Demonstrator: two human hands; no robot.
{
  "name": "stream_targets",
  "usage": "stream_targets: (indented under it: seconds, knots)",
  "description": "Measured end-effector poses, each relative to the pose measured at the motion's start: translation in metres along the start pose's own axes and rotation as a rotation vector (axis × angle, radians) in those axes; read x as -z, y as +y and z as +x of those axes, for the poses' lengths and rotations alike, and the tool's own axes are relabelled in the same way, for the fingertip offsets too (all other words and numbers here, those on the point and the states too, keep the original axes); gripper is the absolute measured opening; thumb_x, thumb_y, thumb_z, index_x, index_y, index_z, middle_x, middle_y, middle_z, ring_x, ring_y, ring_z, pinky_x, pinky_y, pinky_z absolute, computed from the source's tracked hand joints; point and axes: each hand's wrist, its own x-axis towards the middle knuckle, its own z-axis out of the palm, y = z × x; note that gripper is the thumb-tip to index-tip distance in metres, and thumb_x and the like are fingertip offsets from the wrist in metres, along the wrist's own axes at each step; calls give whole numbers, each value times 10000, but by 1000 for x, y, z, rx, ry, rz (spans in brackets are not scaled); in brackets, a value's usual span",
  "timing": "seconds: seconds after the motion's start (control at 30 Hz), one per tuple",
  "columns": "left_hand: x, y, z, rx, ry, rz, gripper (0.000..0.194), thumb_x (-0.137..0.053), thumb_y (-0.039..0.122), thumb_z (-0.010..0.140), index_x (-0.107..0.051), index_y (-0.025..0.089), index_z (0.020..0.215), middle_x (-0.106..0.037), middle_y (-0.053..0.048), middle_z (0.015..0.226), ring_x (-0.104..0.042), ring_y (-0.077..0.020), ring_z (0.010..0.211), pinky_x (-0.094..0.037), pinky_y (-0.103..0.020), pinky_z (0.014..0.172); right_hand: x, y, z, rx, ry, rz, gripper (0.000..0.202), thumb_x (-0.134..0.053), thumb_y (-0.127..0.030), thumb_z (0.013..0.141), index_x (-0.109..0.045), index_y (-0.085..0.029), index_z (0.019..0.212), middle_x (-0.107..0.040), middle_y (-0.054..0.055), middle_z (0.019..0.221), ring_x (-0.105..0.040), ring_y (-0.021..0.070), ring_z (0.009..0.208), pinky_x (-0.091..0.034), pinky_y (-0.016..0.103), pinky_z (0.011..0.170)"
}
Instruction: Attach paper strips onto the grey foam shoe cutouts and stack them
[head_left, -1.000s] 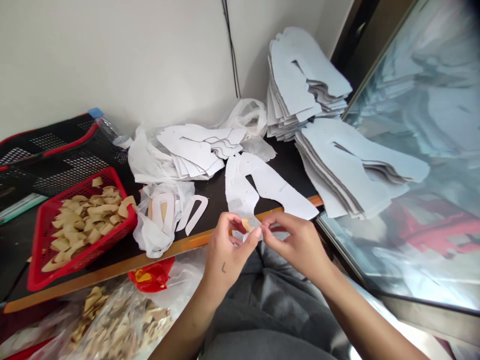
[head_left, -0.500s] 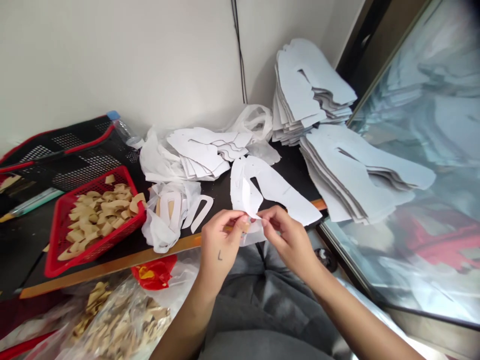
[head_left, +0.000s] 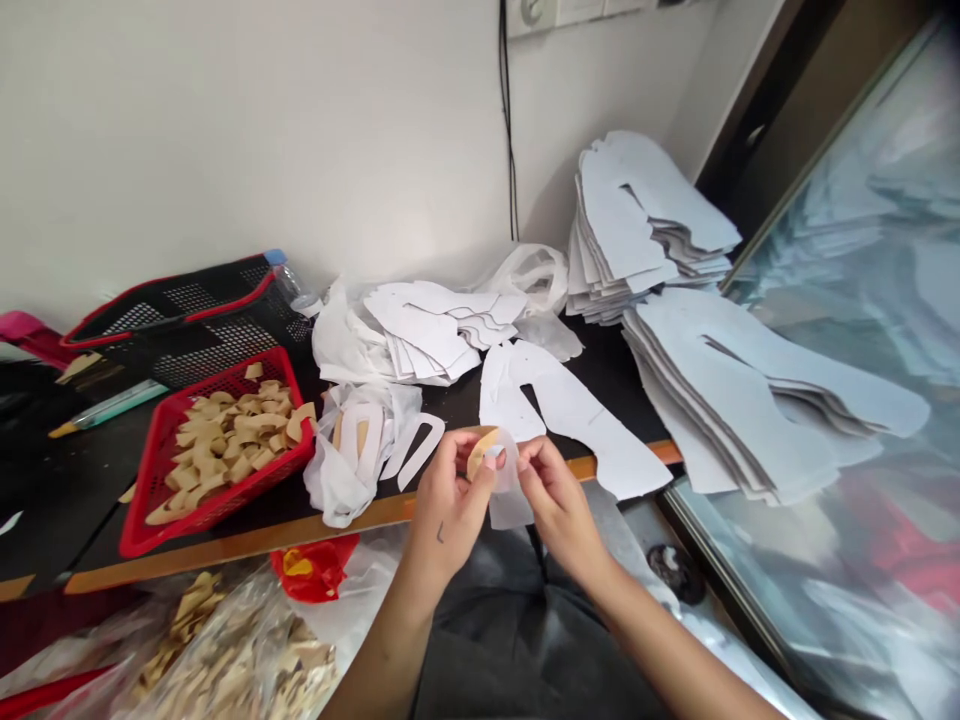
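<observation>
Held in front of me at the table's edge is a curved tan piece (head_left: 480,452) with a translucent whitish sheet (head_left: 511,508) on or against it; whether the two are joined I cannot tell. My left hand (head_left: 450,500) is closed, gripping the tan piece between thumb and fingers. Pinched at its edge, the whitish sheet is in the fingers of my right hand (head_left: 556,500). Just beyond my hands lies a white curved cutout (head_left: 577,405), its front end overhanging the edge. Left of it, a white loop-shaped strip (head_left: 420,455) rests beside a plastic bag (head_left: 335,490).
A red basket (head_left: 139,500) of curved tan pieces stands left, before a black mesh basket (head_left: 225,300). Stacks of white cutouts (head_left: 652,200) (head_left: 750,390) and a smaller pile (head_left: 427,320) lie behind and right. A glass panel (head_left: 862,330) leans right. Bagged tan pieces (head_left: 247,660) sit below.
The view has shifted, so the table sits lower and further right. The tan piece and whitish sheet now show between my hands. The white cutout lies flatter, with its raised flap down.
</observation>
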Motion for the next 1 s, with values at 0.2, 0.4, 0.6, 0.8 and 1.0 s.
stream_targets:
  seconds: [0.2,0.4,0.6,0.8,1.0]
  knots:
    - [-4,9,19,-103,116,306,301,-434,453,1024,-580,213,915,-659,-20,856,-617,-175,806,-450,-287,752,1,-4,13,105,-153,-95,153,-476,-301,1021,-472,-232,884,-530,-27,799,-489,123,703,-388,242,660]
    - [-7,1,27,-49,153,176,355,-419,477,1028,-518,210,815,-622,19,718,-560,-130,651,-396,-237,620,-11,1,14,-111,-50,484,213,-557,-385,989,-538,-231,842,-615,-9,873,-574,133,823,-465,264,803]
    - [-10,-14,31,23,291,-15,420,-452,578,986,-518,203,808,-541,22,687,-508,-123,608,-402,-227,571,-28,3,9,-312,266,990,266,-774,-356,802,-544,-225,777,-630,-22,820,-638,128,841,-538,257,843]
    - [10,-21,33,4,443,32,459,-455,629,964,-479,215,766,-418,38,632,-438,-130,582,-378,-233,547,-8,2,18,-271,312,934,284,-770,-343,773,-510,-228,776,-596,-34,784,-618,102,757,-556,216,769]
    - [35,-18,30,-4,567,142,394,-458,558,983,-505,220,785,-474,19,668,-497,-156,658,-405,-246,586,5,2,17,-225,328,801,291,-722,-391,784,-474,-240,784,-572,-16,789,-608,140,745,-566,292,772]
